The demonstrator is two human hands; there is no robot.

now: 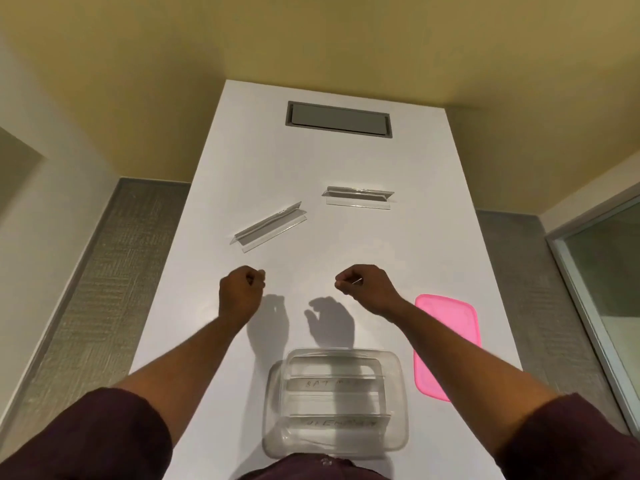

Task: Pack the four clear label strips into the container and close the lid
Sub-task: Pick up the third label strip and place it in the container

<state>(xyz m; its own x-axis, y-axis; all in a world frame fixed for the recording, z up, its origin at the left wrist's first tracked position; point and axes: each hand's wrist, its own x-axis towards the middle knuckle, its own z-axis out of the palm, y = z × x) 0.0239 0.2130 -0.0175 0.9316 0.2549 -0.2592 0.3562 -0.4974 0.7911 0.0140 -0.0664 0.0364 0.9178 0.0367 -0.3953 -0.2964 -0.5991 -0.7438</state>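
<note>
Nearest, the clear container (335, 403) sits on the white bench (311, 161), its near edge partly cut off by the person's dark shirt. Two label strips (334, 384) lie inside; their handwriting is too faint to read. Just right, the pink lid (446, 344) is partly hidden by the forearm. Beyond, the left hand (241, 289) and right hand (363, 285) hover as empty fists. Farther off, an angled strip (269, 227) and a level strip (358, 197) lie apart.

This looks like an office or meeting room. A long white bench (242, 168) has a grey cable hatch (338, 119) set flush into its top. Grey carpet (104, 271) covers the floor below plain cream walls (311, 36), with a glass-panelled partition (602, 271) at the right.
</note>
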